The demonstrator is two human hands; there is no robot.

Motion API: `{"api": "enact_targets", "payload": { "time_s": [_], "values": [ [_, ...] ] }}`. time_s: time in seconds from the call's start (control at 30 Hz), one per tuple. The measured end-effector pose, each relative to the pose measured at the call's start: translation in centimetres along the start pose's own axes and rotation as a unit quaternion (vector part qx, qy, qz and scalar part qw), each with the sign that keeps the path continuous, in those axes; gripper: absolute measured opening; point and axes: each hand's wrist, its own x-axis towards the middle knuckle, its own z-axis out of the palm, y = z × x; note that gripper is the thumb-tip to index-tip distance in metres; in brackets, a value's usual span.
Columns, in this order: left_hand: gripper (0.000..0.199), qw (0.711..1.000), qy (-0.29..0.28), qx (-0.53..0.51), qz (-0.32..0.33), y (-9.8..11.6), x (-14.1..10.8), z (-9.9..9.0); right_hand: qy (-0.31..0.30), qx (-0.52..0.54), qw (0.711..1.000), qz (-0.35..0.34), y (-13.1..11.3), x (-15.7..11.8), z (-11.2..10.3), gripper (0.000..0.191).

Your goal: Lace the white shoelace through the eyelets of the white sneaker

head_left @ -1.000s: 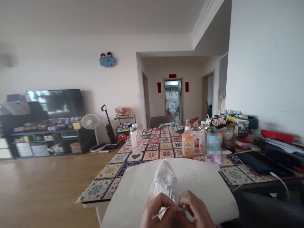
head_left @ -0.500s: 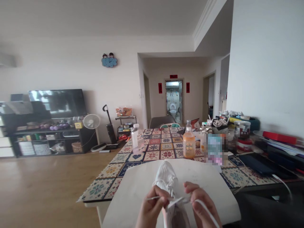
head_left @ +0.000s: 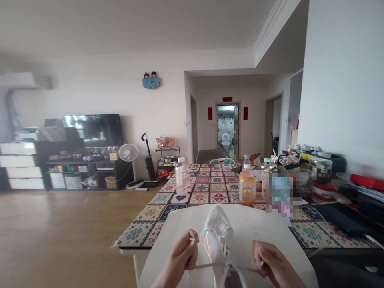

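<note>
A white shoe lies on a white board, its toe pointing away from me. My left hand, left of the shoe, is closed on one end of the white shoelace. To the right of the shoe, my right hand is closed on the other side of the lace. The lace runs nearly level between both hands and crosses over the shoe's tongue area. A loose loop of lace rests on the shoe's upper left side. The heel is cut off by the lower picture edge.
Behind the board, a patterned tablecloth carries a clear bottle and an orange bottle. Jars, a dark tablet and stacked items crowd the right side. Wooden floor shows at the left.
Both hands have moved apart, drawing the lace out sideways into a straighter line. The camera view has turned slightly left, so the scene sits further right.
</note>
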Motion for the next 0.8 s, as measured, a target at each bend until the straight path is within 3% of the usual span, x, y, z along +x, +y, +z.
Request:
{"api": "enact_targets", "payload": {
  "time_s": [0.1,0.2,0.3,0.47,0.57,0.67,0.73,0.8],
  "values": [
    [0.035,0.971,-0.05,0.228,-0.041,0.8,-0.6,0.9,0.006,-0.225,0.974,0.022,0.0,0.3,1.1,0.053],
    [0.017,0.921,-0.075,0.374,-0.075,1.6,-0.9,1.9,0.008,-0.349,0.933,0.083,-0.2,0.2,1.9,0.03],
    [0.013,0.905,-0.095,0.405,-0.087,1.8,-0.9,2.0,-0.018,-0.382,0.916,0.118,-0.8,0.1,2.3,0.013],
    [0.01,0.927,-0.079,0.359,-0.071,1.9,-0.8,0.4,-0.027,-0.432,0.893,0.126,-2.9,-0.2,1.8,0.01],
    [0.025,0.939,-0.088,0.332,-0.012,2.7,-1.2,-0.4,-0.042,-0.369,0.923,0.099,-3.7,-0.6,1.1,0.018],
    [0.046,0.969,-0.115,0.203,0.086,3.2,-1.7,0.1,-0.061,-0.202,0.977,0.017,-3.0,-0.7,1.2,0.032],
    [0.047,0.983,-0.123,0.101,0.094,2.9,-1.8,1.3,-0.045,-0.066,0.996,-0.024,-1.9,-0.5,2.1,0.04],
    [0.043,0.99,-0.128,0.002,0.065,2.0,-1.7,2.9,-0.026,0.055,0.998,-0.035,-0.6,-0.1,3.4,0.04]
  ]
}}
